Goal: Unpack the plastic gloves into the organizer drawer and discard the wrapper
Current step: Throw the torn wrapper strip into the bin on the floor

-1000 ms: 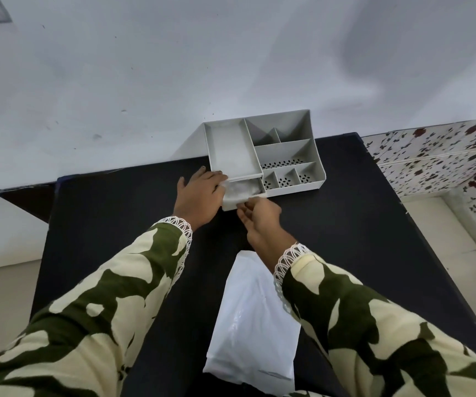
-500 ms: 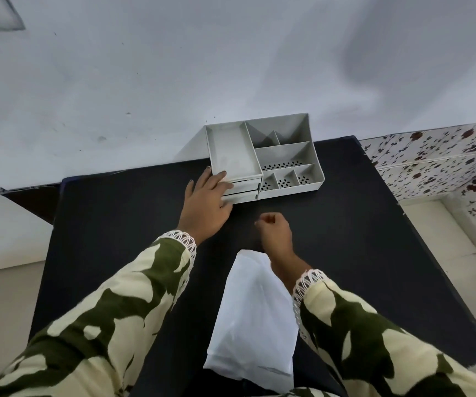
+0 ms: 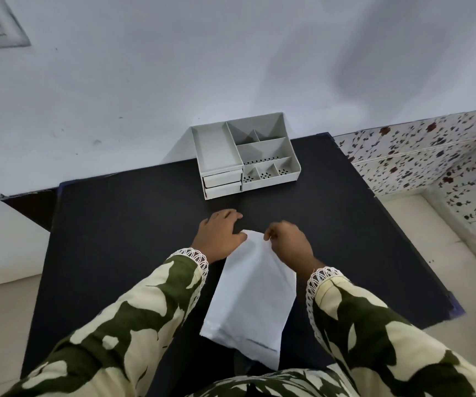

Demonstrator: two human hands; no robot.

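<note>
A white plastic wrapper (image 3: 252,293) lies flat on the black table (image 3: 122,230), reaching from the table's middle to its near edge. My right hand (image 3: 288,242) pinches the wrapper's far top edge. My left hand (image 3: 219,233) rests beside that edge with fingers spread, its thumb side touching the wrapper. The grey organizer (image 3: 262,156) stands at the far edge against the wall. Its two small drawers (image 3: 222,183) at the front left are pushed in. No gloves are visible.
A white wall rises directly behind the table. Floral-patterned tiles (image 3: 437,156) line the wall and ledge to the right. Pale floor shows on both sides of the table. A lower dark surface (image 3: 28,204) adjoins the table's left far corner.
The lower drawer, pulled out a second ago, is now pushed in. Both hands have drawn back from the organizer to the wrapper's top edge, and my right hand has taken hold of it.
</note>
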